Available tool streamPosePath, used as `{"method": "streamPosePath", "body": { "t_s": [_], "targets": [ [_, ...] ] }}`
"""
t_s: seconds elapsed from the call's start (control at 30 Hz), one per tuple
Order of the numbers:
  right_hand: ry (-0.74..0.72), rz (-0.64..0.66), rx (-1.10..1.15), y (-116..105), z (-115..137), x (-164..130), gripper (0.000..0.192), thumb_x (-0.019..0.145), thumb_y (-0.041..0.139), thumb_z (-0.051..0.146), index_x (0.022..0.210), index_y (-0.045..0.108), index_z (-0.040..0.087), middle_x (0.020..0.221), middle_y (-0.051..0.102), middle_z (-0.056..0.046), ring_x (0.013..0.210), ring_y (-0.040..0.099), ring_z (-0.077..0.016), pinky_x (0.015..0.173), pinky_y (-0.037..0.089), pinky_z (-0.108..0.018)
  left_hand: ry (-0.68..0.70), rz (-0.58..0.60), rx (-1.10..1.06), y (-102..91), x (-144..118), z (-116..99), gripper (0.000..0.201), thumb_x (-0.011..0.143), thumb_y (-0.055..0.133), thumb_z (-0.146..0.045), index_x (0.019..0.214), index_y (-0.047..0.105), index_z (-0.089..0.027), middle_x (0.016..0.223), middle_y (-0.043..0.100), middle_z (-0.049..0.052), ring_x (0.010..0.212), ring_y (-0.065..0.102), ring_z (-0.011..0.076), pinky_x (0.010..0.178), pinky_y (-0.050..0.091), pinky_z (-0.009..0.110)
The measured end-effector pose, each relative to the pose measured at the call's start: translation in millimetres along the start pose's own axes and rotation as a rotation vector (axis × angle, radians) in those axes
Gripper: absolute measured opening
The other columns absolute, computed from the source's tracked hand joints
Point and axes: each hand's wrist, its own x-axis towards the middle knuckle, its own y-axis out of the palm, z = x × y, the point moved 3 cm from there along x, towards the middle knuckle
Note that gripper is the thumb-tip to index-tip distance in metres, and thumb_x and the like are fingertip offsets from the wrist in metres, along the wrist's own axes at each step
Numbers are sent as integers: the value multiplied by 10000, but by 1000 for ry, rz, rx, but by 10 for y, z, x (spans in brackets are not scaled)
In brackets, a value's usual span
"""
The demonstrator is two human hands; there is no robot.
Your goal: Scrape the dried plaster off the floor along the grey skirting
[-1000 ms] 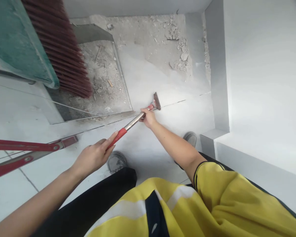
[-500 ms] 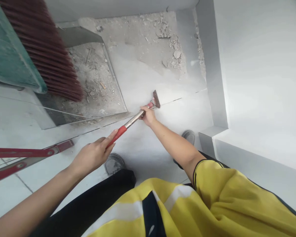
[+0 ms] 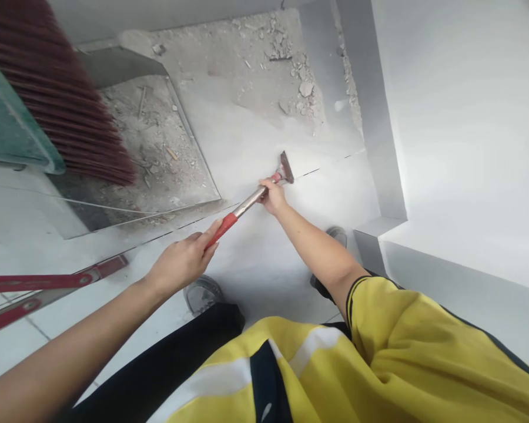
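On the floor [image 3: 264, 135], hand-held scraper [image 3: 247, 202].

Bright, even daylight, soft with no hard source visible; the white wall [image 3: 458, 117] on the right is near blown out and the pale floor tiles [image 3: 264, 264] wash out with little texture. Only faint shadows: soft dark patch under the shoes [image 3: 201, 294], dim band along the wall base. Strong wide-angle distortion bends wall edges and the red level [image 3: 39, 282] at the frame borders; the broom bristles [image 3: 57, 94] top left are soft and slightly blurred, centre reasonably sharp.
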Motion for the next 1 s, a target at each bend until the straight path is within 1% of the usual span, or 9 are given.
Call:
{"method": "streamPosePath", "body": {
  "t_s": [0.07,0.2,0.27,0.33,0.5,0.57,0.77,0.83,1.0],
  "targets": [
    [14,17,2,70,-101,-16,261,595,612,235,641,357,204,482,410,97,426,425,-68,414,396,-190,-18,-6,-1,37,-86,68,562,909,247,-425,1436,182,-241,992,629,75,810,632,242,683,448,310],
    [88,113,16,448,-543,-187,256,607,619,258,640,372,200,485,431,85,415,438,-75,403,393,-194,-94,0,-9,166,-550,382,560,914,233,-447,1436,171,-255,964,640,54,785,638,221,659,444,285],
    [116,171,24,552,-649,-257,267,597,631,270,649,380,199,490,438,83,423,448,-76,402,393,-191,-116,-5,17,181,-682,455,559,916,229,-448,1437,164,-257,986,635,56,774,639,220,639,441,285],
    [104,158,36,494,-596,-259,278,584,635,267,660,376,202,493,433,88,433,450,-75,404,395,-187,-102,2,56,160,-640,407,560,917,228,-443,1437,169,-245,974,633,64,763,639,227,622,437,290],
    [-26,86,105,138,-209,-94,312,570,632,241,705,351,219,512,430,100,447,456,-82,397,389,-187,-16,-15,122,52,-226,130,550,921,248,-407,1439,171,-239,981,624,73,776,636,248,628,435,306],
    [-28,99,118,140,-220,-87,325,568,632,240,716,344,223,517,435,102,439,452,-80,391,381,-183,-16,-33,115,49,-230,132,554,919,261,-412,1440,161,-254,983,620,65,772,635,245,636,435,308],
    [35,157,129,436,-572,-258,341,578,645,250,768,363,229,503,415,115,404,437,-79,383,373,-183,-49,-16,67,112,-621,357,559,922,239,-427,1444,146,-249,912,613,57,774,628,236,635,434,302],
    [39,158,136,396,-523,-252,340,580,645,244,774,365,227,513,428,111,418,446,-79,394,377,-183,-53,0,99,84,-580,314,563,921,239,-426,1446,145,-247,916,613,62,756,626,243,615,431,308],
    [-41,99,188,119,-192,-77,331,590,630,211,789,366,227,540,449,104,462,472,-76,439,394,-184,-14,-8,164,-41,-223,59,557,922,231,-408,1449,98,-284,971,622,64,732,628,252,595,429,317]
  ]
}}
